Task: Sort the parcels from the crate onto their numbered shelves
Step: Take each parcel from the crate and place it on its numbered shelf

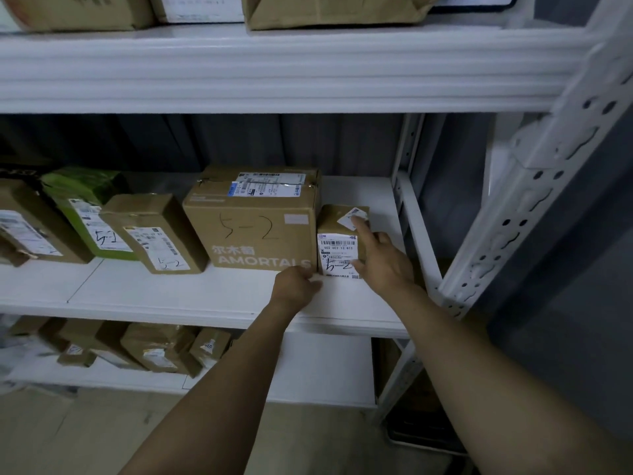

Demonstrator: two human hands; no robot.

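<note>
The small parcel (pixel 337 234), a brown carton, is stood upright on the middle shelf (pixel 171 289), right of centre in the frame, its left side touching the large AMORTALS box (pixel 253 231). A white barcode label is stuck on its front, with a handwritten mark starting "5-"; the rest is covered by the thumb. A smaller white sticker is seen on its top.

The right hand (pixel 385 260) is clasped on the parcel's right side: the index finger (pixel 363 228) is laid straight over the top sticker and the thumb is pressed on the lower front label. The other fingers are hidden.

The left hand (pixel 296 284) is held with curled fingers at the shelf board, right at the lower corner where the big box and the parcel meet. Whether anything is pinched cannot be told.

"5-2" is handwritten on the big box front, and a shipping label is stuck on its top. To its left a narrow brown box (pixel 154 231) marked "5-2" is lined up, then a green parcel (pixel 85 204) and another brown box (pixel 24 228) at the left edge.

Cartons (pixel 329 8) are seen on the top shelf at the upper edge. Small brown parcels (pixel 154 347) are laid on the lower shelf, lower left. A white perforated upright (pixel 534 200) is run down the right side.
</note>
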